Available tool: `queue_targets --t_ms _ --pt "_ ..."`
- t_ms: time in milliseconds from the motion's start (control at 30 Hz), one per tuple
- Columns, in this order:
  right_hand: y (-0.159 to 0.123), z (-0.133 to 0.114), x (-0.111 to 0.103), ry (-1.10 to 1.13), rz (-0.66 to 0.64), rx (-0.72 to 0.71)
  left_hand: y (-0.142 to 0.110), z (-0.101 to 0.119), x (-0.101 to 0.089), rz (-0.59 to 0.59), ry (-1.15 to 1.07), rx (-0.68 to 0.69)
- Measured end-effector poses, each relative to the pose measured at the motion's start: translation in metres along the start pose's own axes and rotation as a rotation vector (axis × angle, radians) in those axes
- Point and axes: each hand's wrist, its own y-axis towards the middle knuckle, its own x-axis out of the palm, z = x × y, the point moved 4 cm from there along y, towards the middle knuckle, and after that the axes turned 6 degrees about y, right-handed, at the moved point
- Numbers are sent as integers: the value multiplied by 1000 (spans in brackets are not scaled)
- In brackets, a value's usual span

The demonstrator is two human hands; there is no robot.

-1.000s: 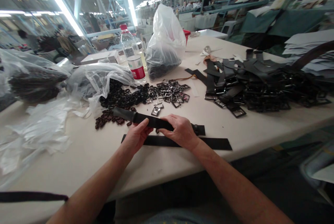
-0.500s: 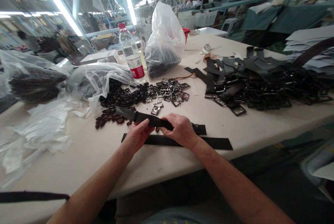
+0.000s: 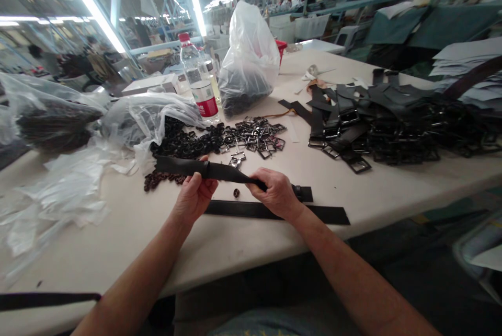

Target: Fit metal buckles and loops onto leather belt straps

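- The black strap (image 3: pixel 225 172) is in both hands above the counter (image 3: pixel 219 244), running crosswise, its left part broad and its face turning narrow near the right hand (image 3: pixel 276 192).
- A dark loop (image 3: pixel 205 169) sits around the strap beside the left fingertips.
- The left hand (image 3: pixel 196 192) pinches the strap at the loop, thumb on the near face, fingers behind.
- The right hand has its fingers closed on the strap's narrowed part; the hand hides what lies inside it.
- Just past the right hand, a black end piece (image 3: pixel 306 194) shows; whether it belongs to the held strap, I cannot tell.
- Under the hands, a second strap (image 3: pixel 243 210) lies flat, roughly parallel to the counter's near edge, with a bare band of surface between the two.
- One small brown ring (image 3: pixel 236 193) rests alone between the hands, so bare surface surrounds it.
- The held strap's free left end overlaps the brown rings (image 3: pixel 157 182) in view; black rings (image 3: pixel 188 140) heap just behind them.
- Loose buckles (image 3: pixel 254 135) spread beyond the strap, short of the bottle (image 3: pixel 204 100) and the upright plastic bag (image 3: pixel 249 59).
- Rightward, bare counter separates the right hand from a pile of buckled straps (image 3: pixel 384 122).
- Leftward, crumpled plastic (image 3: pixel 70 184) covers much of the surface, well apart from the left hand.
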Motion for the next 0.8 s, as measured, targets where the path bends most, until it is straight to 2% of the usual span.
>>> queue_targets --t_ms 67,167,267,333,433,600,800 --pt "0 0 0 23 -2 5 0 1 -1 -8 32 44" --pt "-1 -1 1 34 -30 -13 -1 0 -1 -108 168 112" --pt "-2 -3 4 -5 -56 -40 -5 -6 1 -189 346 124" --pt "-3 -4 8 -63 -71 -61 -9 -13 6 -234 492 130" --pt "-5 -7 16 -166 -86 -125 -15 -21 18 -290 694 207" --pt "-6 -7 21 -286 -96 -179 -18 -22 27 -262 807 306" --pt "-4 -7 9 -295 -196 -102 -16 -17 22 -225 818 256"
